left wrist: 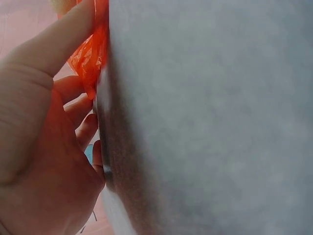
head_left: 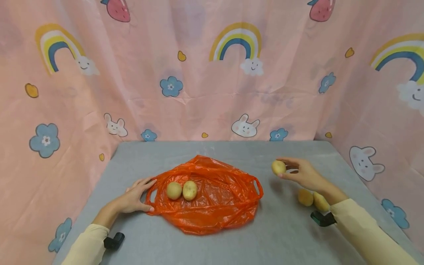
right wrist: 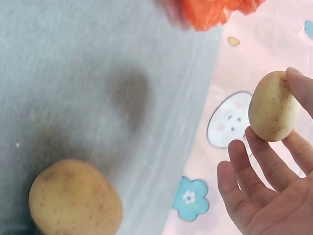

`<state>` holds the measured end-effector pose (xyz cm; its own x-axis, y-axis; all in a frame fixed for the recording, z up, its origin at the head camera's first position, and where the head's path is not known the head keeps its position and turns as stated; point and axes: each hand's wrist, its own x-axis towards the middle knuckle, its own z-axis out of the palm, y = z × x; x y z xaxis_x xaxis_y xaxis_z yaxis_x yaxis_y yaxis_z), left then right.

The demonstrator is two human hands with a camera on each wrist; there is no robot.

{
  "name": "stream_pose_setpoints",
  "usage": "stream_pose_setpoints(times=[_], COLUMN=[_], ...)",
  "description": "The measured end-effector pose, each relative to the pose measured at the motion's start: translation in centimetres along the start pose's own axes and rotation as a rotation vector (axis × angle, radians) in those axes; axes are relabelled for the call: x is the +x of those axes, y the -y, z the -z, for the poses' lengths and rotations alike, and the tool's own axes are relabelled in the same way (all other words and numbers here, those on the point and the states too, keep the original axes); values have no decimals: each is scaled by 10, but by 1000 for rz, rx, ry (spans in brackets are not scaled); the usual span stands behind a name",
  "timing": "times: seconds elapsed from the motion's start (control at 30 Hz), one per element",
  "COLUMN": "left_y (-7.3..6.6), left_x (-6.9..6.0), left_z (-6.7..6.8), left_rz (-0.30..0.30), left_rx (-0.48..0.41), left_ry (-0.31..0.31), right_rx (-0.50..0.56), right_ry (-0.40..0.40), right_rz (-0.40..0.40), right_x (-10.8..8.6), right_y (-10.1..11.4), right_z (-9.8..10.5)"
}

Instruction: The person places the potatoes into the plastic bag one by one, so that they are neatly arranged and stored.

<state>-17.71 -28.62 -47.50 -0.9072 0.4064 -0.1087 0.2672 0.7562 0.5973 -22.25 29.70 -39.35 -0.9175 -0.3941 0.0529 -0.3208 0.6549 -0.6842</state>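
An orange-red plastic bag (head_left: 212,217) lies spread on the table with its mouth facing up. Inside it, toward the left, two potatoes (head_left: 190,190) sit side by side. My left hand (head_left: 134,198) rests at the bag's left handle, thumb and fingers spread apart and touching its edge; the left wrist view shows the thumb (left wrist: 63,41) against the plastic. To the right of the bag, my right hand (head_left: 306,175) pinches a potato (right wrist: 274,106) between thumb and fingertips, held above the table. Beneath the right wrist lie two more potatoes (head_left: 305,197), one partly covered by the forearm.
The grey table (head_left: 232,246) reaches back to a pink patterned curtain (head_left: 205,110), which also hangs along both sides. The bag's right handle loop (head_left: 260,187) points toward the right hand. Dark wrist mounts (head_left: 114,241) are strapped below each sleeve.
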Motion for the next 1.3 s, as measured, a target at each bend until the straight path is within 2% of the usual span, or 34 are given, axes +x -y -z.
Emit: stream_pose_setpoints(times=[0.7,1.07,1.3], left_y=[2,2,0], left_x=[0,-1,0], left_z=[1,2,2], left_rz=[25,29,26], left_rx=[23,21,20], left_ry=[2,6,1], right_rx=[67,80,123], right_ry=[-10,9,22], right_rz=[98,121,173], right_x=[7,12,14], right_y=[35,52,66], right_z=[-21,-42,-51])
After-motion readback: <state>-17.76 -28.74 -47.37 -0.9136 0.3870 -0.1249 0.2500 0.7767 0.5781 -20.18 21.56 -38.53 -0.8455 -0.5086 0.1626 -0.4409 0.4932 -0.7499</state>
